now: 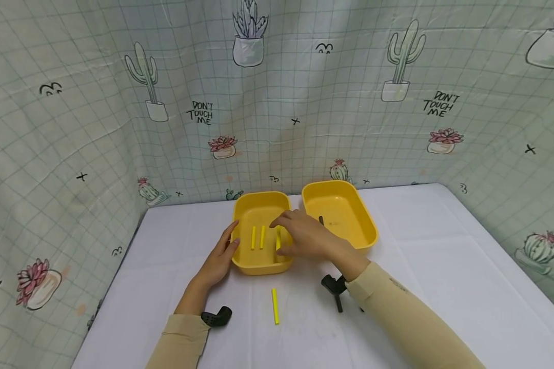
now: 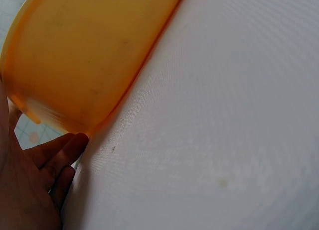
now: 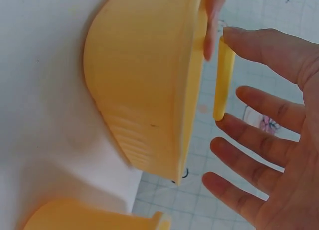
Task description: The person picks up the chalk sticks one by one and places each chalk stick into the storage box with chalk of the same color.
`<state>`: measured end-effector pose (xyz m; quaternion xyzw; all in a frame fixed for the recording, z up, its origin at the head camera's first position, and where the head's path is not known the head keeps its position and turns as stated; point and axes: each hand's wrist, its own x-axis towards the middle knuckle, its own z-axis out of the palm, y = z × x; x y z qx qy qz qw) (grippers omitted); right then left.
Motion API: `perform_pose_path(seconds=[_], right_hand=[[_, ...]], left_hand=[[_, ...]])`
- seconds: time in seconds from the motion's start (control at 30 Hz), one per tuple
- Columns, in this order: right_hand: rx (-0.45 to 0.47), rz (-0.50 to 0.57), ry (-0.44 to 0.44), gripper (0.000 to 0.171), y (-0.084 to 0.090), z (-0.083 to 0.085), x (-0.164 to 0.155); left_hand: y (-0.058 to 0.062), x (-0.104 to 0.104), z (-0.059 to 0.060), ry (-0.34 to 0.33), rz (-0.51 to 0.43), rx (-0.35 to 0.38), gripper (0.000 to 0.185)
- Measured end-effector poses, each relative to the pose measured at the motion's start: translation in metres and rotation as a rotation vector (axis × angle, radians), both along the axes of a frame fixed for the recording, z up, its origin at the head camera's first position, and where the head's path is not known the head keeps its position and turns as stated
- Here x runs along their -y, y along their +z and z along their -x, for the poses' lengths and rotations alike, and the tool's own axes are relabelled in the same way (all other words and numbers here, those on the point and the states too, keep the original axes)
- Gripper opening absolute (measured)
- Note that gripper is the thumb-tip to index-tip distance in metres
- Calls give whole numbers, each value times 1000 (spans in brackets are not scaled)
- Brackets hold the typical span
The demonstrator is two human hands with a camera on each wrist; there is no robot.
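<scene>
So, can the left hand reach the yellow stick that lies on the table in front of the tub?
Probably yes. The left hand rests against the tub, holding nothing, and the stick lies on bare table with nothing between them.

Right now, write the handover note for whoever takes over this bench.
Left hand: open, steadying the outer wall of the left yellow tray.
Right hand: over that tray, pinching a yellow stick between thumb and finger.
Done: two sticks already lie in the left tray.
Left: the held stick is not yet released; one more stick lies on the white table. The right yellow tray holds a small dark item.
</scene>
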<state>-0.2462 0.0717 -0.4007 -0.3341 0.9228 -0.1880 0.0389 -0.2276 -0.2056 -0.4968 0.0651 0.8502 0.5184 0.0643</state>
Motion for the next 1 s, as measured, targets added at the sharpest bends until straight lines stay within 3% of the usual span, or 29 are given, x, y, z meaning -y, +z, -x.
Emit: perform_pose_path(seconds=[0.33, 0.77, 1.0], right_hand=[[15, -45, -24, 58, -13, 25, 11], [125, -56, -85, 57, -31, 44, 20], [115, -109, -83, 54, -40, 55, 26]], left_hand=[[0, -4, 5, -1, -10, 3, 56], [-4, -6, 9, 18, -11, -12, 55], [-4, -6, 9, 35, -4, -7, 56]])
